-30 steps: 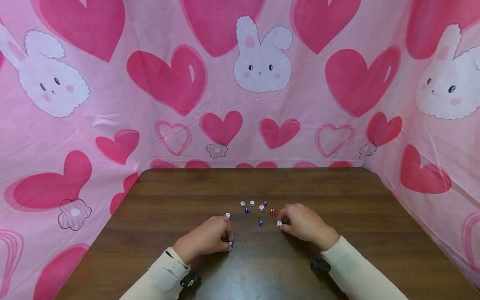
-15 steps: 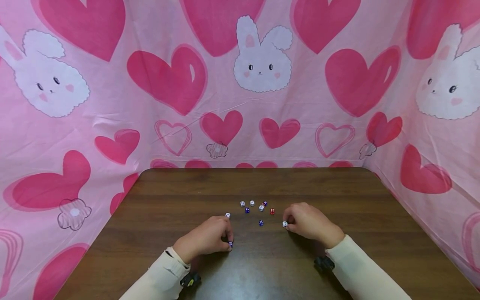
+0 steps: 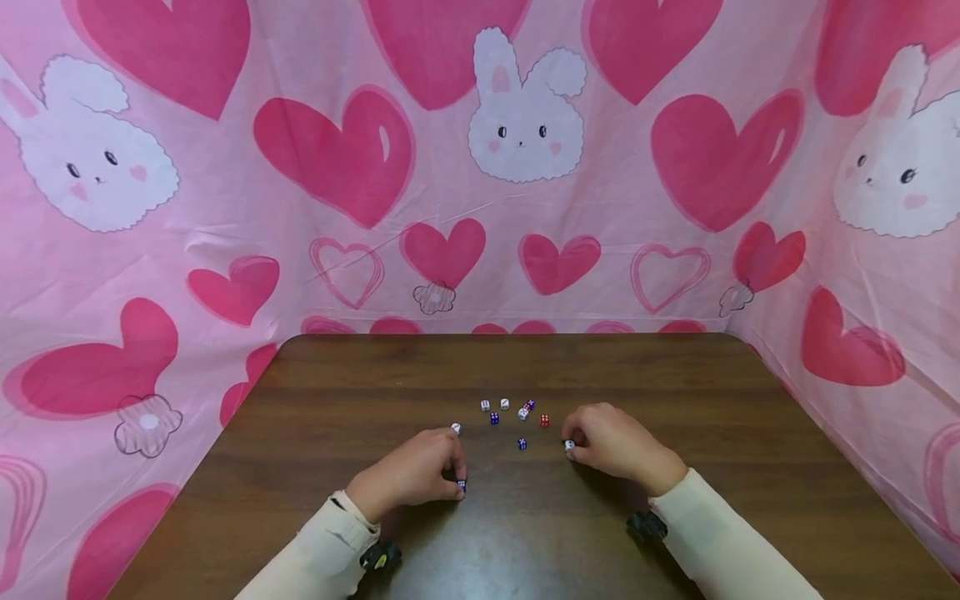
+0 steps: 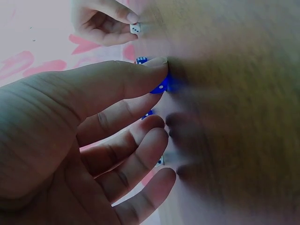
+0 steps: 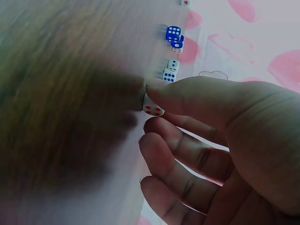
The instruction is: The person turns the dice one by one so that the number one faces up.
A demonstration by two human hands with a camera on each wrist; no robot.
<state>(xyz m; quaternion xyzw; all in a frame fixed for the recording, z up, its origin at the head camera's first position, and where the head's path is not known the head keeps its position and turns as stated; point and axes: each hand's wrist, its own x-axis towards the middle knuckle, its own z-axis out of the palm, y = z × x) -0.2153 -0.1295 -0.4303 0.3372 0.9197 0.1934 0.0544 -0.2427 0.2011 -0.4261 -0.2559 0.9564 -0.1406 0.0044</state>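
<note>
My left hand [image 3: 412, 471] pinches a blue die [image 3: 462, 485] between thumb and index finger at the table surface; the left wrist view shows the same blue die [image 4: 160, 87] partly hidden by the thumb. To the right, my right hand [image 3: 618, 446] pinches a white die [image 3: 569, 446], whose red-dotted face [image 5: 153, 110] shows below the thumb in the right wrist view. Between the hands lies a blue die [image 3: 522, 444]. A white die [image 3: 456, 428] sits just beyond the left hand's knuckles, and a red die [image 3: 544, 421] lies left of the right hand.
Farther back on the brown wooden table [image 3: 360, 367] are two white dice, one of them a left white die [image 3: 485, 406], and a blue die [image 3: 494, 418]. A tight cluster of dice [image 3: 525, 410] sits beside them. Pink heart-patterned cloth [image 3: 525, 208] surrounds the table.
The right hand has shifted slightly to the right with the white die between its fingers, then held still. The left hand and the loose dice have stayed in place.
</note>
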